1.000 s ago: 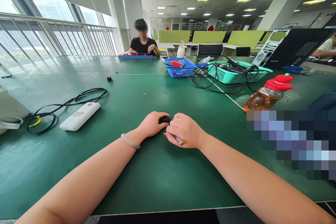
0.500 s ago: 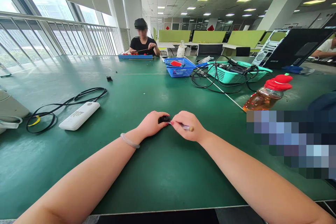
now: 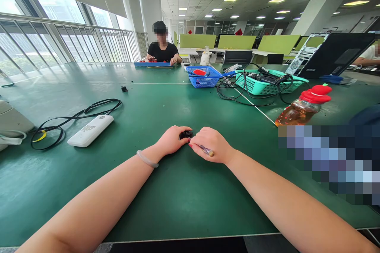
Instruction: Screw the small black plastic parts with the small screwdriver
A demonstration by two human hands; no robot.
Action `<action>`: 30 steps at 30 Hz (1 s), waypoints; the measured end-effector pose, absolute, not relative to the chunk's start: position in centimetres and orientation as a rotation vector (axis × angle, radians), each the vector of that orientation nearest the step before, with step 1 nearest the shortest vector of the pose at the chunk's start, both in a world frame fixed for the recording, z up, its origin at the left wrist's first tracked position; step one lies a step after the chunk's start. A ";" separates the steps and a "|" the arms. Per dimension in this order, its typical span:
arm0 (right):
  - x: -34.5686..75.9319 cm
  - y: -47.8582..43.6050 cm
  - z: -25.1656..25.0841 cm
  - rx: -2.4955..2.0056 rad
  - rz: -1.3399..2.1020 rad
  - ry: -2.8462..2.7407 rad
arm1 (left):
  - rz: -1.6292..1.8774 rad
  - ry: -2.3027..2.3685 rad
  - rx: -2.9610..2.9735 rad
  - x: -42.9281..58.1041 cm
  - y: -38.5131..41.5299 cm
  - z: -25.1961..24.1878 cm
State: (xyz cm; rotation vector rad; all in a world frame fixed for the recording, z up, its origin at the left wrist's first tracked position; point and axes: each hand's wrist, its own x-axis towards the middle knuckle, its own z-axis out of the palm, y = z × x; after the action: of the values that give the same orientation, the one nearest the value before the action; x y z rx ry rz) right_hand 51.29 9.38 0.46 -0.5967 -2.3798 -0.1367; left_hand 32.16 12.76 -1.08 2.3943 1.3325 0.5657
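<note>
On the green table [image 3: 178, 189], my left hand [image 3: 170, 140] is curled round a small black part [image 3: 185, 134] and holds it down on the mat. My right hand [image 3: 211, 144] is closed on a thin screwdriver [image 3: 205, 150] with a clear purple shaft and a brown end cap. Its tip points into the black part, and the two hands touch beside it. A pale bangle [image 3: 147, 159] sits on my left wrist.
A white power bank [image 3: 90, 130] with a black cable [image 3: 74, 118] lies to the left. A bottle with a red cap [image 3: 303, 108] lies on the right. Farther back stand a blue basket [image 3: 203, 76] and a teal basket [image 3: 264, 81]. A person in black [image 3: 162, 47] works at the far end.
My right hand has turned the screwdriver: its end cap swung from low near the table to up and right, then back down a little. My left hand stayed on the black part.
</note>
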 end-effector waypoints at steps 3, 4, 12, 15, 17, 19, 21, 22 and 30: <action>51.2 9.4 0.5 -0.584 -0.191 -2.415 | 0.564 1.355 2.377 32.1 12.8 -1.1; 51.2 9.4 0.4 -0.584 -0.202 -2.415 | 0.562 1.359 2.375 32.1 12.8 -1.1; 51.3 9.6 0.2 -0.555 -0.222 -2.348 | 0.627 1.282 2.412 32.2 12.8 -1.3; 51.3 9.6 0.2 -0.544 -0.231 -2.305 | 0.654 1.240 2.419 32.3 12.8 -1.3; 51.3 9.5 0.3 -0.550 -0.240 -2.276 | 0.651 1.246 2.413 32.3 12.8 -1.3; 51.4 9.6 0.3 -0.566 -0.241 -2.265 | 0.638 1.264 2.406 32.3 12.8 -1.2; 51.4 9.6 0.3 -0.585 -0.239 -2.268 | 0.622 1.277 2.401 32.3 12.8 -1.2; 51.4 9.6 0.4 -0.592 -0.239 -2.271 | 0.616 1.282 2.398 32.3 12.7 -1.1; 51.6 9.9 0.1 -0.627 -0.215 -2.242 | 0.605 1.305 2.385 32.2 12.7 -1.1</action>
State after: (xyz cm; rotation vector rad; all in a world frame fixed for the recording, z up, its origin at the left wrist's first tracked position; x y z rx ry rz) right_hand 51.59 9.87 0.10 -0.6272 -2.2422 -0.2145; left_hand 32.24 12.72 -1.10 2.3849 1.3052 0.6054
